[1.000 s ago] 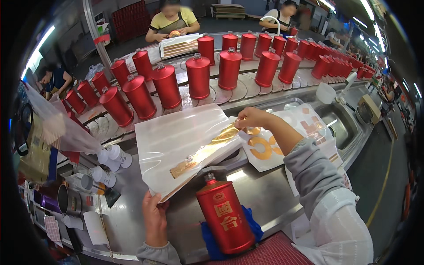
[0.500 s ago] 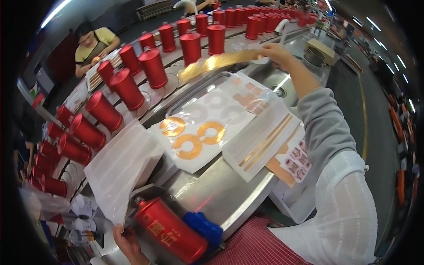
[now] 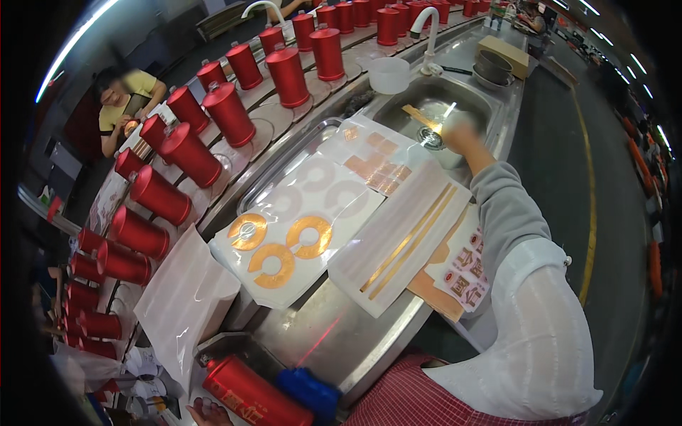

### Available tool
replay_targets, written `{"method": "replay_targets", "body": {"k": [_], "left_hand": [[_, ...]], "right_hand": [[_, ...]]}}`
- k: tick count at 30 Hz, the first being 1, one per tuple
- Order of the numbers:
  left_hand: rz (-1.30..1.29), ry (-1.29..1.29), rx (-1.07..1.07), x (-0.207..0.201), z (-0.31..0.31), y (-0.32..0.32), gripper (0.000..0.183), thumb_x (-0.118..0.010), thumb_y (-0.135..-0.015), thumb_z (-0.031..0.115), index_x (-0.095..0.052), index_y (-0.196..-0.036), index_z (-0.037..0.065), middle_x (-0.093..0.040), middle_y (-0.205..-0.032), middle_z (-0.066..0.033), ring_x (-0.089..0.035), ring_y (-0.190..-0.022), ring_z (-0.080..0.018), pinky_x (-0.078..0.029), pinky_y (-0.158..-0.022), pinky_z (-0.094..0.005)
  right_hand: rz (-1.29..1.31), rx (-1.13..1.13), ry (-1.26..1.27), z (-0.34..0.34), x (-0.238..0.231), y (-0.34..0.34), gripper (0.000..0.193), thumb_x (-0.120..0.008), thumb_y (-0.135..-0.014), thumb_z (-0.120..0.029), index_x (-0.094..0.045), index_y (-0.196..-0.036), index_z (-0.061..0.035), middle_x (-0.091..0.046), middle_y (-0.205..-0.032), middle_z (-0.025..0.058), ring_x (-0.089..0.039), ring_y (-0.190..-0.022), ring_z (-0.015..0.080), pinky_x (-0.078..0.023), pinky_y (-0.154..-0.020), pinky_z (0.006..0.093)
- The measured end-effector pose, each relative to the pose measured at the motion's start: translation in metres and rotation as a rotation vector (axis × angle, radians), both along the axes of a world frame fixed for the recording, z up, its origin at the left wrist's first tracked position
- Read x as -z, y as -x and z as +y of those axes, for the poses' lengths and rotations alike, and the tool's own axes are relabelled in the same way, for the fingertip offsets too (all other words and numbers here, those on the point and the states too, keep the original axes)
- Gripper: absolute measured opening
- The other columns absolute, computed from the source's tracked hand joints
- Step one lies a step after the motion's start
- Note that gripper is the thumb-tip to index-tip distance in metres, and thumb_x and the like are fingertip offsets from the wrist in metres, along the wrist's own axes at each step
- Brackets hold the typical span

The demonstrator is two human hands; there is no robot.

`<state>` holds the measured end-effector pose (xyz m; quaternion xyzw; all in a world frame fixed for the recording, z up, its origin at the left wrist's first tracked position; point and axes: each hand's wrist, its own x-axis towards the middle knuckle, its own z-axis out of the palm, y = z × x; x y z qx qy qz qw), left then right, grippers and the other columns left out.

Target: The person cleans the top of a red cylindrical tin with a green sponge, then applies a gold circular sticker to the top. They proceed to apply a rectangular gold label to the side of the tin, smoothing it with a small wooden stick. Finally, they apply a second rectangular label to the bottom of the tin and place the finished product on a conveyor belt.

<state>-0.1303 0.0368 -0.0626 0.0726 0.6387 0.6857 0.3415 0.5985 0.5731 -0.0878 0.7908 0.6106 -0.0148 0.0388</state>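
Note:
Over the sink basin [image 3: 483,106], my right hand [image 3: 463,136] is blurred and closed on one end of a gold foil strip [image 3: 423,116], which slants down into the sink. My left hand [image 3: 208,412] is partly cut off by the lower edge, palm up with loosely bent fingers, just below the tip of a white translucent sheet [image 3: 186,298]. Beside it lies a red bottle [image 3: 249,394] with gold lettering, tilted against a blue cloth [image 3: 309,390]. A sticker sheet with gold rings [image 3: 273,265] and a sheet with two thin gold strips [image 3: 408,241] lie on the metal counter.
Many red bottles [image 3: 288,74] stand along a curved conveyor at the left and back. A faucet [image 3: 428,42], a white tub [image 3: 389,74] and steel bowls [image 3: 492,67] surround the sink. Printed label sheets [image 3: 465,277] lie at the counter's near edge. Another person [image 3: 128,103] works across the conveyor.
My right hand has lowered the gold foil strip from above the conveyor edge into the sink. My left hand has come off the white sheet's tip and sunk toward the lower edge.

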Motion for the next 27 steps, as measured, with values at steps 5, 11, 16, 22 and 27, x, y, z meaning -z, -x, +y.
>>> {"method": "replay_targets", "body": {"k": [5,11,16,22,27], "left_hand": [[-0.010,-0.027,-0.267,-0.029,0.015,-0.072,0.036,-0.055,-0.095,0.042,-0.054,-0.107,0.008,-0.051,-0.086,-0.0037,-0.047,-0.071,-0.0166,-0.043,-0.067,-0.0283],[0.044,-0.121,-0.214,-0.045,0.028,-0.109,0.031,-0.048,-0.100,0.039,-0.054,-0.097,0.008,-0.058,-0.090,-0.0056,-0.055,-0.073,-0.0150,-0.047,-0.068,-0.0284],[0.335,-0.189,-0.023,-0.043,0.020,-0.125,0.026,-0.046,-0.102,0.027,-0.050,-0.085,0.008,-0.059,-0.084,-0.0064,-0.055,-0.072,-0.0133,-0.046,-0.069,-0.0275],[0.562,-0.144,0.181,-0.058,0.026,-0.157,0.027,-0.045,-0.103,0.024,-0.051,-0.086,0.005,-0.060,-0.084,-0.0079,-0.054,-0.073,-0.0133,-0.044,-0.071,-0.0272],[0.644,-0.183,0.301,-0.082,0.026,-0.147,0.026,-0.047,-0.102,0.023,-0.057,-0.091,0.001,-0.062,-0.089,-0.0090,-0.057,-0.080,-0.0137,-0.046,-0.077,-0.0274]], "right_hand": [[-0.075,-0.140,0.069,0.039,0.084,-0.049,0.033,-0.048,-0.094,-0.019,-0.060,-0.120,-0.0034,-0.063,-0.120,0.0188,-0.059,-0.113,0.0369,-0.047,-0.094,0.0499],[-0.304,-0.354,-0.085,0.080,0.082,-0.111,0.022,-0.065,-0.072,-0.019,-0.072,-0.082,-0.0006,-0.069,-0.085,0.0211,-0.068,-0.088,0.0371,-0.054,-0.078,0.0424],[0.067,-0.573,-0.246,0.107,-0.004,-0.124,0.018,-0.066,-0.071,-0.015,-0.064,-0.068,0.0021,-0.063,-0.069,0.0213,-0.063,-0.067,0.0327,-0.048,-0.062,0.0423],[0.153,-0.879,-0.537,0.038,-0.162,-0.003,0.013,-0.061,-0.077,-0.008,-0.054,-0.074,0.0038,-0.051,-0.075,0.0155,-0.053,-0.071,0.0264,-0.042,-0.064,0.0379],[0.187,-1.141,-0.514,-0.095,-0.289,0.161,0.016,-0.059,-0.080,-0.006,-0.048,-0.075,0.0045,-0.048,-0.084,0.0114,-0.050,-0.081,0.0249,-0.042,-0.072,0.0352]]}}
